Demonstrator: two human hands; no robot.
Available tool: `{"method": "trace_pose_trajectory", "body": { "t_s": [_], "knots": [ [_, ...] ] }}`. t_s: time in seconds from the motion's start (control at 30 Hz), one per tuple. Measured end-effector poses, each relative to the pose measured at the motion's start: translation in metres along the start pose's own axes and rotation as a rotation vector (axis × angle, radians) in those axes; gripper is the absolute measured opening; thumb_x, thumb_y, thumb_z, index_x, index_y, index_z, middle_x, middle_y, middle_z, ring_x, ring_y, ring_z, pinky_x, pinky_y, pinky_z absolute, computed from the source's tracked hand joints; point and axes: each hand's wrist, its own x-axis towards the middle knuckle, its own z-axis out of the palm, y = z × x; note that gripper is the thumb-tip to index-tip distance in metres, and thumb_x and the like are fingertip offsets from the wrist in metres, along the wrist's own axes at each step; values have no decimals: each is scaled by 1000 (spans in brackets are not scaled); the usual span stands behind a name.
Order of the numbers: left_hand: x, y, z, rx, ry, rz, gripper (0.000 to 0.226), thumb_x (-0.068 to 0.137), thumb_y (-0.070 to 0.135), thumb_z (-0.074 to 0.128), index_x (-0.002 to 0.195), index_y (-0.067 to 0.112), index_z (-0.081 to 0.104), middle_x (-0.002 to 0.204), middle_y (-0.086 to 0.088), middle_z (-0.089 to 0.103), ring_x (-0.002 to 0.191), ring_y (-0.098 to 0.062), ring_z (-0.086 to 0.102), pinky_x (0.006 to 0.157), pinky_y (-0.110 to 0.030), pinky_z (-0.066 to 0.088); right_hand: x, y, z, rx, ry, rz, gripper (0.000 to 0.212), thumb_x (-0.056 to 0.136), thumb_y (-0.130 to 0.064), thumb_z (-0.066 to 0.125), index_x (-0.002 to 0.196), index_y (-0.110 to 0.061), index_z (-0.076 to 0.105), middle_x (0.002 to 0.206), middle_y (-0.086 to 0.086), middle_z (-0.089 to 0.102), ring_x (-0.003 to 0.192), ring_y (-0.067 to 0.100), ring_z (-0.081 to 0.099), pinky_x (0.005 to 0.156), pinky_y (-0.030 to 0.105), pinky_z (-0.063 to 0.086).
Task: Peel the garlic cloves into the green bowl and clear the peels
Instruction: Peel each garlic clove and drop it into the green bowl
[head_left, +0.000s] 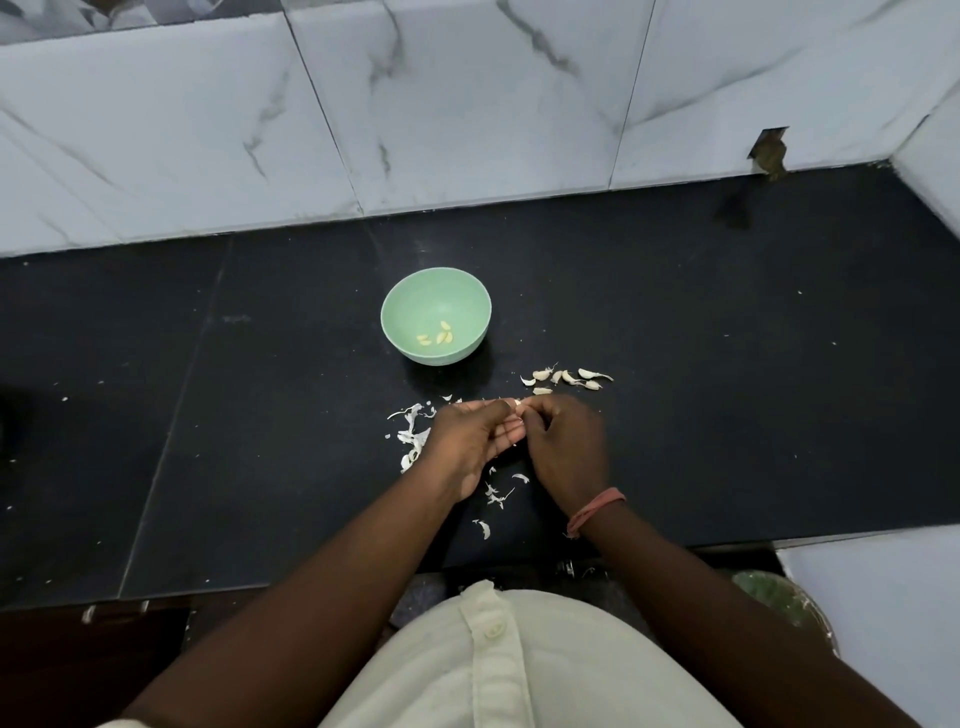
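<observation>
progress partial: few peeled cloves (436, 336) in green bowl (410, 291); unpeeled cloves (566, 378) wait; peels (413, 434) uncleared; left hand (470, 441) and right hand (563, 447) pinch one clove (517, 403).

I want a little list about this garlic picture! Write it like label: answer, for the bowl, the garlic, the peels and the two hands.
bowl: green bowl on the black counter, holding a few peeled cloves
unpeeled cloves: small cluster on the counter, right of the bowl
peels: scattered on the counter around and under the hands
left hand: pinches the clove being peeled
right hand: pinches the same clove; pink band on its wrist
wall: white marble tiles behind the counter
</observation>
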Motion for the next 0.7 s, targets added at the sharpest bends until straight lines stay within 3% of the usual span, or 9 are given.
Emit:
{"method": "trace_pose_trajectory", "body": {
  "t_s": [0.07, 0.2, 0.27, 0.4, 0.53, 0.7],
  "knots": [
    [-2, 1, -2, -29, -5, -19, 11, 93, -4, 62, 100, -10, 66, 90, -21, 72, 76, -21, 72, 77, -28, 62, 0, 2, 1, 41, -3, 33, 13, 88, -8, 66, 87, -15, 77, 85, -6, 74, 79, 5, 65, 76, 18, 47],
    [-6, 6, -4, -75, 52, -37, 8, 94, -7, 58, 92, -5, 66, 79, -16, 73, 70, -19, 72, 69, -27, 62, 0, 5, 6, 407, -116, 246, 11, 91, -4, 66, 93, -10, 75, 85, 1, 76, 83, 17, 73, 78, 33, 61],
    [-8, 5, -4, -73, 73, -30, 10, 94, -7, 57, 91, -4, 66, 73, -13, 73, 66, -16, 71, 63, -24, 60, -1, 4, 8, 498, -143, 253, 13, 90, -2, 69, 100, -6, 76, 89, 5, 77, 84, 17, 74, 76, 30, 61],
    [-9, 3, -8, 4, 65, -24, 10, 93, -3, 60, 90, 0, 68, 75, -11, 70, 62, -11, 66, 64, -20, 58, -1, 3, 7, 554, -138, 270, 15, 87, 3, 71, 98, -5, 78, 88, 7, 78, 80, 16, 74, 75, 28, 61],
    [-10, 9, -10, 83, 64, -8, 12, 93, -4, 58, 89, 0, 69, 71, -8, 67, 58, -10, 62, 58, -18, 54, 1, -2, 6, 608, -151, 330, 15, 86, 10, 70, 99, 3, 69, 85, 15, 73, 65, 17, 68, 63, 28, 59],
    [-10, 9, -16, 120, 92, -9, 10, 95, 0, 60, 99, -3, 69, 78, -10, 68, 67, -13, 63, 61, -19, 57, 0, -2, 6, 623, -171, 370, 9, 86, 8, 71, 93, 2, 71, 78, 11, 71, 62, 13, 65, 60, 26, 56]
  ]
}}
